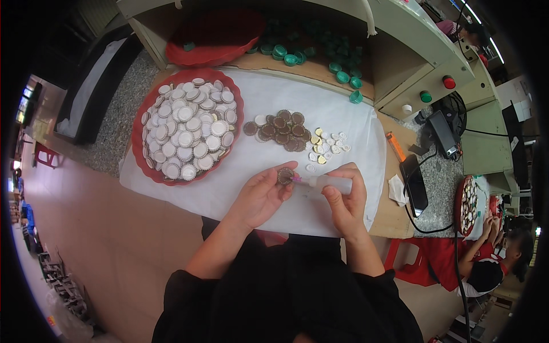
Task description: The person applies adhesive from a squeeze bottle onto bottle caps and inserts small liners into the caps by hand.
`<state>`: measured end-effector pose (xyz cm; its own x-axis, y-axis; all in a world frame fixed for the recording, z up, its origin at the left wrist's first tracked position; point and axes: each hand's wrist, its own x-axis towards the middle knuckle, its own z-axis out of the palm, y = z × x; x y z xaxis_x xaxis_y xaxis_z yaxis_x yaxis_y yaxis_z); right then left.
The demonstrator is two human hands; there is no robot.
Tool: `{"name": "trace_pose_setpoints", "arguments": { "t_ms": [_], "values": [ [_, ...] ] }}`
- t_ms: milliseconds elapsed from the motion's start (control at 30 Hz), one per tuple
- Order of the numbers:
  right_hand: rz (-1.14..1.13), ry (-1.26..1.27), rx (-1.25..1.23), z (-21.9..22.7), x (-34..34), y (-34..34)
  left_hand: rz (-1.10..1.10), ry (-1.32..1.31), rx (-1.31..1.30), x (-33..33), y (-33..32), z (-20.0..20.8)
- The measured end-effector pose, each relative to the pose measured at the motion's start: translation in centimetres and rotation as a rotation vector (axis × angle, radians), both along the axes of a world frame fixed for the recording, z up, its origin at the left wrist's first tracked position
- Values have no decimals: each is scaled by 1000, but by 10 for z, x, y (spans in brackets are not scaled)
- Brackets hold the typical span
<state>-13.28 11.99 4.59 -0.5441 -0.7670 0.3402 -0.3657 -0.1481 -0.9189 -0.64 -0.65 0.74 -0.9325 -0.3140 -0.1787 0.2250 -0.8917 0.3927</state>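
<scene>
Between the fingers of my left hand [260, 194] is a round brown disc with a scalloped edge [285, 175]. My right hand [350, 200] grips a translucent white squeeze bottle [334, 184], tipped sideways so that its pinkish nozzle [297, 179] meets or nearly meets the disc. Just beyond my hands, a heap of similar brown discs [281, 130] lies on the white sheet [257, 91]. To its right are small white and gold round pieces [327, 146]. A red scalloped tray [137, 137] at the left is piled with white-faced discs [186, 128].
Green cups [342, 76] and a red tray [214, 37] fill the shelf behind. At the right lie an orange-handled cutter [395, 146], a phone [414, 184], a crumpled tissue [397, 190] and cables. Another person [486, 263] works farther right beside a tray of discs [470, 206].
</scene>
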Motion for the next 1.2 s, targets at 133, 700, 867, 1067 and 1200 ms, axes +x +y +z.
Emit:
{"name": "trace_pose_setpoints", "arguments": {
  "t_ms": [133,700,867,1067,1200],
  "values": [
    [0,13,5,2,1,-1,-17,30,-43,1,0,-1],
    [-45,98,20,2,-2,-4,-33,26,-33,1,0,0],
    [-61,255,9,6,-3,-2,-19,55,-27,0,-1,-3],
    [-57,370,18,12,1,1,6,39,-37,1,-1,-4],
    [-52,422,35,15,5,3,10,-9,-58,1,1,-2]
  ]
}}
